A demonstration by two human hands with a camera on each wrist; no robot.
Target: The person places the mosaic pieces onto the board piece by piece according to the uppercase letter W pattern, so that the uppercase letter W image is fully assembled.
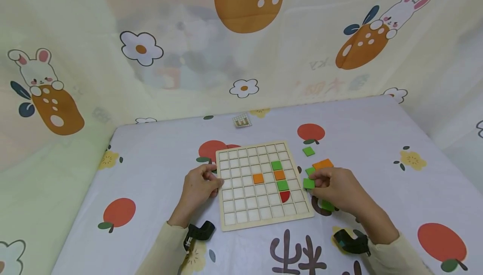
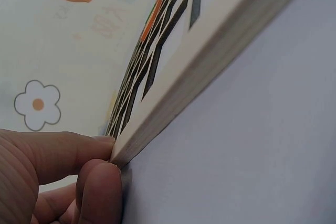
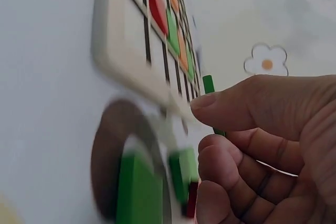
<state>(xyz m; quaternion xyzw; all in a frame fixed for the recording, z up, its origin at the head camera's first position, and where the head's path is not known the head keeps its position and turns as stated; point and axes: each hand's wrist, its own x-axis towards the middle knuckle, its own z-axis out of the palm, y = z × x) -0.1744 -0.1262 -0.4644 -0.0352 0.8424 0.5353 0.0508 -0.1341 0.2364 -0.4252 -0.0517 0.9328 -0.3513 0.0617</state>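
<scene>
A pale wooden grid board (image 1: 264, 222) lies on the tablecloth. In its cells sit two green tiles, two orange tiles and a red rounded tile (image 1: 284, 197). My left hand (image 1: 198, 186) holds the board's left edge between thumb and forefinger, seen close in the left wrist view beside the board's rim (image 2: 173, 87). Just off the board's right edge, my right hand (image 1: 339, 189) pinches a green square tile (image 1: 308, 183). That tile shows edge-on above the thumb in the right wrist view.
Around my right hand lie loose tiles: a green one (image 1: 308, 151), orange ones (image 1: 323, 164) and more green (image 1: 327, 206), partly hidden by the hand. A dark red piece (image 3: 192, 199) shows near the fingers. Behind the board lies a small patterned card (image 1: 242, 120).
</scene>
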